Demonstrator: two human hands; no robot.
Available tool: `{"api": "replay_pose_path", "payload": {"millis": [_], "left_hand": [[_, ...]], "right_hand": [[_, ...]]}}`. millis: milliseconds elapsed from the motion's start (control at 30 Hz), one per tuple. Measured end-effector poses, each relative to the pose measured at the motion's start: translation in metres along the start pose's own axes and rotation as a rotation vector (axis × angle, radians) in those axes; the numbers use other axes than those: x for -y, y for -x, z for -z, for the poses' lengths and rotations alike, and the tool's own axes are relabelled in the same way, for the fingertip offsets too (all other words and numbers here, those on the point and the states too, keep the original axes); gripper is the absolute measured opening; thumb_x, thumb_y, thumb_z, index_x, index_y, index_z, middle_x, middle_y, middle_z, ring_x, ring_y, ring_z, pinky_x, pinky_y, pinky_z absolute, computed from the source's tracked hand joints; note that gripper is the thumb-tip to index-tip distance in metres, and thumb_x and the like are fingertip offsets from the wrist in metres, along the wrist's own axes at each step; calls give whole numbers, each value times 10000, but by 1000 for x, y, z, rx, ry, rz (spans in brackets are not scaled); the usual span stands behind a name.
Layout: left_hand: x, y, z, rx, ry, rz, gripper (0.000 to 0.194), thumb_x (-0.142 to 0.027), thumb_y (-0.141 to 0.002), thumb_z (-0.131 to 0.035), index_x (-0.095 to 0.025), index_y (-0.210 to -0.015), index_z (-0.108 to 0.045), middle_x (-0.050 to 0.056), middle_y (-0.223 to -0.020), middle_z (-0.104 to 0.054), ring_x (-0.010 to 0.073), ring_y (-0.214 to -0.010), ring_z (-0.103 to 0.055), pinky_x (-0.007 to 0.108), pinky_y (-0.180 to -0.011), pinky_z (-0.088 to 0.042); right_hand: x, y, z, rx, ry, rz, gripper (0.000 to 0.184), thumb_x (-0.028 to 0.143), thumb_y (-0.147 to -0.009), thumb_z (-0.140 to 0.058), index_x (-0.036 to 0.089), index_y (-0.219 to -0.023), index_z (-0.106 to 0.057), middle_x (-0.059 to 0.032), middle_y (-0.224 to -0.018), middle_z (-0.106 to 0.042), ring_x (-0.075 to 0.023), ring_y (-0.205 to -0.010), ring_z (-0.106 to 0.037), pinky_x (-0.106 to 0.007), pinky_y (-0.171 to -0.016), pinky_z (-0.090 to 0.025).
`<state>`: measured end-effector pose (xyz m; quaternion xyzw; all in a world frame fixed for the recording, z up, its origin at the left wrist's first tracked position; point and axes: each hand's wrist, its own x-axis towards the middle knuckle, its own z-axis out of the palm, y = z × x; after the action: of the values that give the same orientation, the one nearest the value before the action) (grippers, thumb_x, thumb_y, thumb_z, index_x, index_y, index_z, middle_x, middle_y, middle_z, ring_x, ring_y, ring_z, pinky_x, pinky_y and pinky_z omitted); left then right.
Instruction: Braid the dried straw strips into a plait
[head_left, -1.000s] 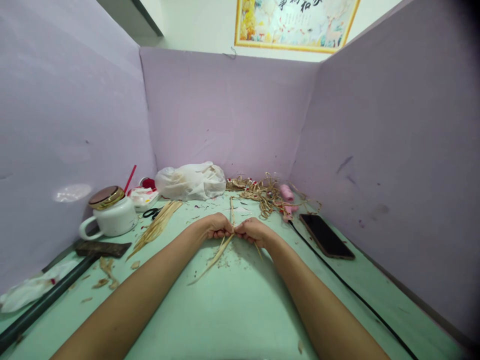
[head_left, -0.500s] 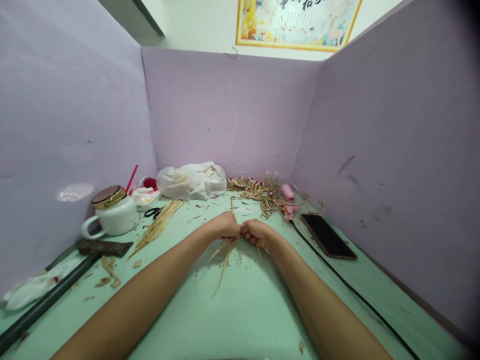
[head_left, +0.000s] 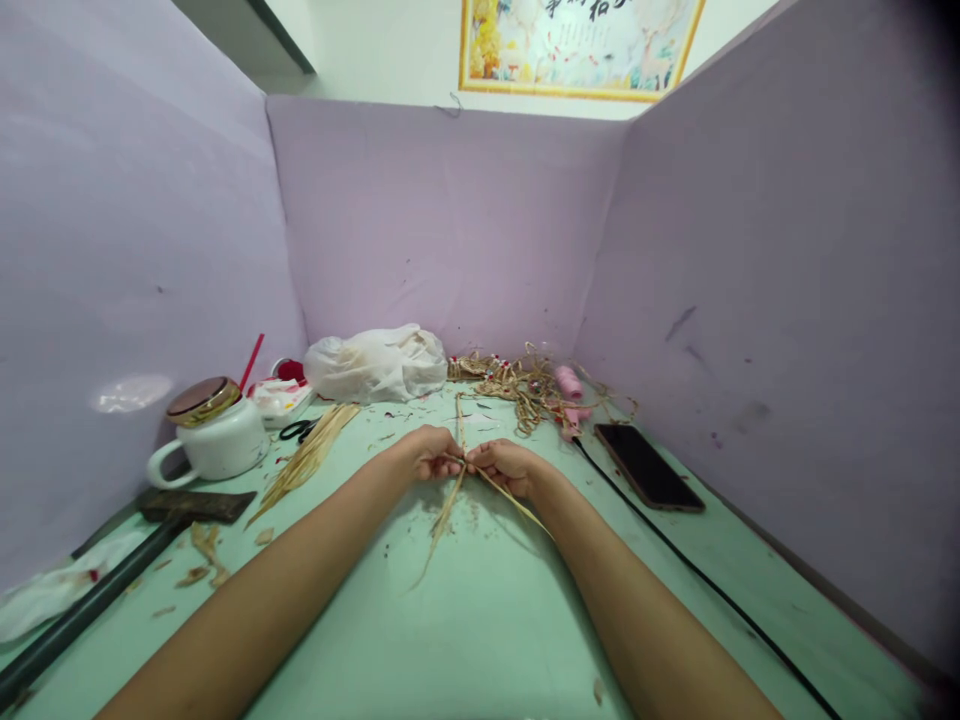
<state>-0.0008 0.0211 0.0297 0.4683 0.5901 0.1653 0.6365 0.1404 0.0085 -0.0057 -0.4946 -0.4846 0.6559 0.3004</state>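
Note:
A thin straw braid (head_left: 461, 420) runs away from me across the green table, its near end between my hands. My left hand (head_left: 435, 455) pinches the braid's near end from the left, fingers closed. From the right, my right hand (head_left: 504, 463) closes on the same spot, its fingertips almost touching the left ones. Loose straw strands (head_left: 444, 515) fan out below the fingers, one toward me and another slanting under my right wrist. Which strand sits in which fingers is too small to make out fully.
On the left are a white lidded mug (head_left: 221, 440), a hammer (head_left: 199, 505), black scissors (head_left: 296, 430) and a straw bundle (head_left: 311, 455). A white plastic bag (head_left: 379, 362), tangled braided cords (head_left: 525, 390) and pink thread (head_left: 568, 382) lie at the back. A phone (head_left: 649, 468) and black cable (head_left: 675, 560) are right.
My left hand crossed over toward the right, then drew back left. The fingers opened out a little, and a strand now spreads to the right under my right wrist.

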Motion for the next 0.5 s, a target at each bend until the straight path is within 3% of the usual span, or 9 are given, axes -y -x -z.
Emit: {"api": "replay_pose_path", "payload": {"millis": [67, 167, 267, 400, 500], "left_hand": [[8, -4, -4, 132, 128, 62, 198, -81, -748, -404, -74, -597, -532, 77, -558, -581, 22, -367, -423, 99, -352, -306], [17, -7, -8, 162, 221, 58, 204, -70, -758, -399, -76, -601, -530, 36, -480, -527, 25, -374, -440, 89, -359, -316], [20, -7, -9, 62, 101, -10, 172, -78, -718, -448, -84, -562, -520, -17, -380, -426, 24, -317, -367, 110, -316, -238], [20, -3, -10, -94, -172, -64, 151, -143, -618, -560, -110, -485, -497, -40, -336, -374, 30, -294, -294, 155, -318, -176], [19, 2, -13, -194, -292, -67, 198, -170, -571, -590, -129, -428, -458, -46, -302, -330, 41, -295, -280, 175, -336, -177]], "right_hand": [[-1, 2, 1, 6, -33, 21, 37, 97, -622, -500, 127, -600, -493, 34, -455, -484, -34, -361, -365, -146, -354, -213], [-1, 5, 2, 11, 14, 33, 40, 90, -605, -498, 130, -607, -495, 42, -462, -488, -30, -354, -345, -149, -358, -204], [-1, 5, 1, -24, 208, 99, 21, 110, -602, -502, 128, -605, -512, 49, -464, -486, -25, -351, -300, -155, -361, -193], [-3, 3, -5, -156, 587, 279, 41, 119, -573, -518, 118, -590, -556, 27, -495, -527, -46, -431, -386, -160, -419, -271], [-2, 4, -9, -280, 847, 298, 98, 150, -554, -526, 119, -594, -610, 4, -500, -546, -77, -470, -432, -179, -437, -291]]}}
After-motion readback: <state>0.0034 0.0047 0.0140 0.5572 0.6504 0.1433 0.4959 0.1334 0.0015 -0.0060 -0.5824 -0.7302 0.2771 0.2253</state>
